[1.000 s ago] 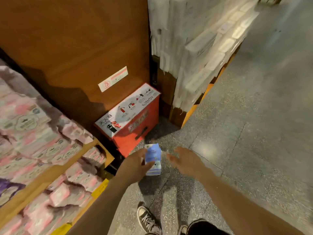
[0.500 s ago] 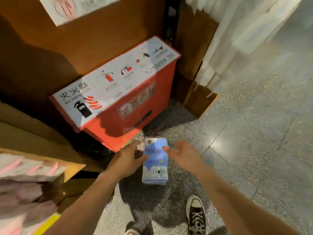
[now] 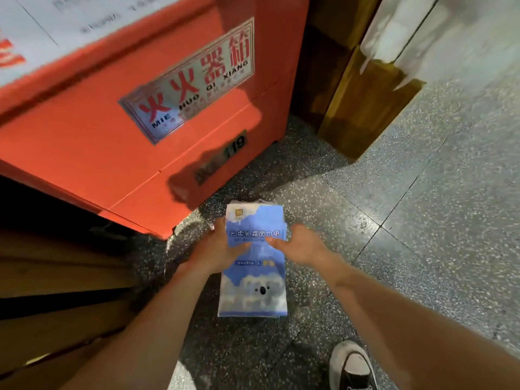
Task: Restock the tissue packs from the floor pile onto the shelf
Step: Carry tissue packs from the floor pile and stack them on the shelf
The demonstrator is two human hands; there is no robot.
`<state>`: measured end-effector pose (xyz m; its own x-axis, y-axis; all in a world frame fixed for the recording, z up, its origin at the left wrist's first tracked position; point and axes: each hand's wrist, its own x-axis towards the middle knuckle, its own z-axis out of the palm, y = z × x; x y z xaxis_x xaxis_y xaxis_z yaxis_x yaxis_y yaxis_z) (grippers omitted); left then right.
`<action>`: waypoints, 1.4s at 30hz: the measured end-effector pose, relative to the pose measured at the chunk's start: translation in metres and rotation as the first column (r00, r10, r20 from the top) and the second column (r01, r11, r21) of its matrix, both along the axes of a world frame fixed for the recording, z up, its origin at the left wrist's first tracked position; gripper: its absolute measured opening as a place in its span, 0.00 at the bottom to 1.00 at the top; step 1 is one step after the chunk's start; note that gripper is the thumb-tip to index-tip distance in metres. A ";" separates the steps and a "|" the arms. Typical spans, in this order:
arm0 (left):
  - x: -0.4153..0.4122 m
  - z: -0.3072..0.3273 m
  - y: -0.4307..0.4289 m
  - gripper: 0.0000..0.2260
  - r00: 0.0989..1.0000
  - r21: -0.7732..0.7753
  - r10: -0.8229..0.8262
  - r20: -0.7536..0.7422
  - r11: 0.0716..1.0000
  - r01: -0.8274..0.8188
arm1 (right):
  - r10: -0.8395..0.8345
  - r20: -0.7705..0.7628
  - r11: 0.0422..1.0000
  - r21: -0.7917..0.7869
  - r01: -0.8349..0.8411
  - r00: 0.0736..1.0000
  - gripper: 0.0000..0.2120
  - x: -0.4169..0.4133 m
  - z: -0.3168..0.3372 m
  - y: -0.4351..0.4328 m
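Observation:
A blue tissue pack (image 3: 253, 291) with white clouds and a koala face lies on the speckled floor, on top of a small pile whose edges show beneath it. My left hand (image 3: 219, 249) clasps its left side, thumb across the top face. My right hand (image 3: 301, 246) presses the right side, fingertips on the printed label. Both hands sit at the pack's middle. The wooden shelf (image 3: 56, 277) shows only as dark boards at the lower left; its stock is out of view.
A red fire-extinguisher box (image 3: 112, 142) stands close behind the pile, at the upper left. A wooden display base (image 3: 363, 108) with white wrapped packs (image 3: 422, 38) stands at the upper right. My shoe (image 3: 351, 367) is at the bottom right. Grey terrazzo floor (image 3: 436, 206) stretches to the right.
I have bent down much closer to the floor. Both hands moved in from beside the pack and closed on its sides. The pink packs on the shelf have left the view.

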<state>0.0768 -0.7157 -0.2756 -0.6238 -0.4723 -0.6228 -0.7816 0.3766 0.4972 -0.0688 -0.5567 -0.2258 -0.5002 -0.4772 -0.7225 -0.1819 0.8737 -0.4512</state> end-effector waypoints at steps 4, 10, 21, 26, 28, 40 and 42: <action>-0.005 -0.023 0.011 0.47 0.995 0.101 0.099 0.032 0.990 -0.102 | -0.189 0.178 0.977 -0.065 0.203 0.966 0.24 0.008 -0.043 -0.010; -0.001 -0.035 0.014 0.52 0.976 0.159 0.212 -0.052 0.966 -0.202 | -0.319 0.343 0.944 0.030 0.329 0.884 0.33 0.016 -0.054 -0.016; 0.011 0.140 0.026 0.34 0.918 0.098 0.325 -0.225 0.945 -0.311 | -0.307 0.338 0.880 -0.255 0.401 0.890 0.08 0.022 0.090 -0.010; 0.031 0.325 0.045 0.39 0.905 0.071 0.326 -0.272 0.945 -0.319 | -0.182 0.229 0.909 -0.332 0.253 0.956 0.16 0.031 0.288 0.004; 0.045 0.403 0.055 0.39 0.901 0.078 0.320 -0.293 0.947 -0.311 | -0.168 0.178 0.915 -0.338 0.221 0.970 0.22 0.041 0.363 0.016; 0.086 0.770 0.105 0.39 0.823 -0.054 0.304 -0.479 0.926 -0.373 | -0.048 0.060 0.834 -0.547 0.072 0.997 0.12 0.077 0.736 0.065; 0.092 0.807 0.115 0.35 0.791 -0.103 0.317 -0.522 0.898 -0.428 | 0.002 0.030 0.798 -0.603 0.016 1.000 0.12 0.075 0.770 0.066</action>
<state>0.1685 -0.6009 0.5319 -0.5631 -0.8122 -0.1525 -0.5630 0.2419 0.7903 0.0064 -0.4906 0.5439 -0.4897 -0.8173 -0.3036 -0.1561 0.4248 -0.8917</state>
